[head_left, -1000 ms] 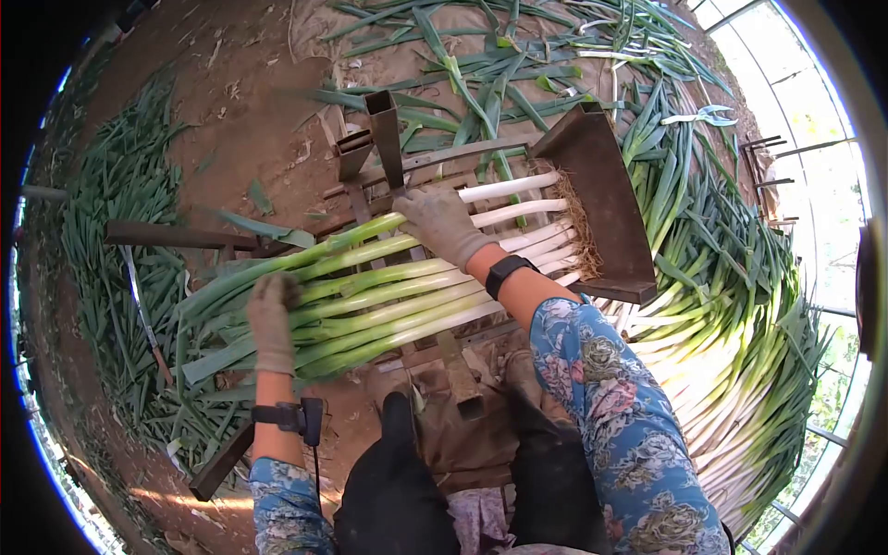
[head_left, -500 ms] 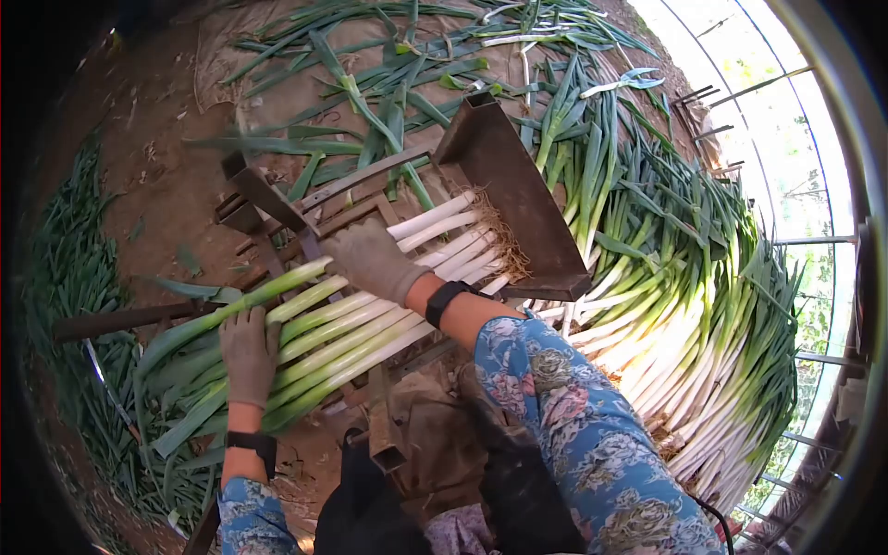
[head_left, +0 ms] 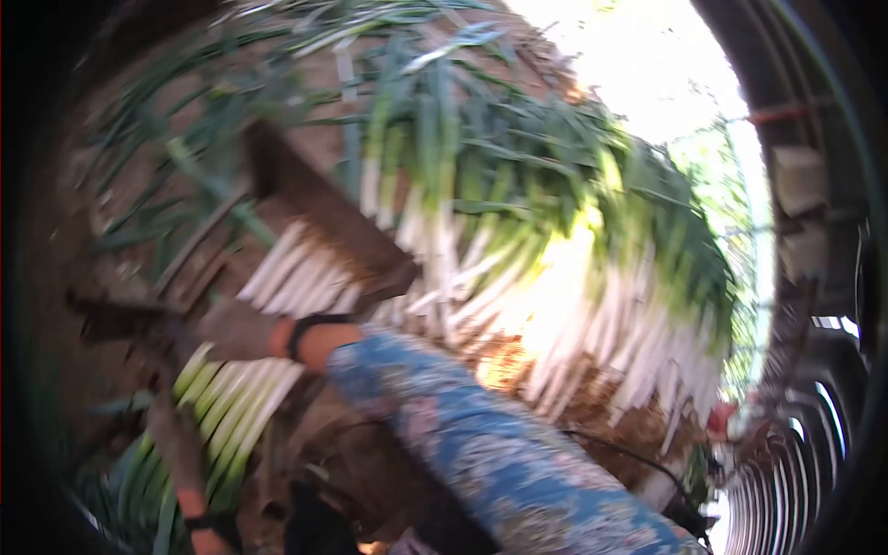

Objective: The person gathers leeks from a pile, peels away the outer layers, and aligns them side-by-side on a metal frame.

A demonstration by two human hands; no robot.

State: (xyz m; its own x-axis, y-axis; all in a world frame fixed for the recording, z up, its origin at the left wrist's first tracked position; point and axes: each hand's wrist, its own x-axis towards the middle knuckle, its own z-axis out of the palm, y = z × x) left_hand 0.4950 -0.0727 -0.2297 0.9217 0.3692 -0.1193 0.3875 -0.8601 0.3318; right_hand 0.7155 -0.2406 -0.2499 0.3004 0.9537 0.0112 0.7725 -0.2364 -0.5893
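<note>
the right hand (head_left: 236, 331), gloved, is lying flat across the bundle of leeks (head_left: 242, 388), pressing down on the stalks rather than closing round any one of them. the left hand (head_left: 171, 435), nearer and lower left, is resting on the green end of the same bundle; blur is hiding its fingers, so i cannot tell whether it is gripping or only laying on. the leeks are lying side by side on a rusty metal rack (head_left: 199, 236), white ends pointing far and right toward a dark end plate (head_left: 324, 217). beyond that plate, a big heap of stacked leeks (head_left: 555, 277) is filling the right of the scene. judging from this, squaring the bundle well is calling for even downward pressure from both palms, keeping the root ends butted flush against the plate and the stalks parallel, not crossing.
</note>
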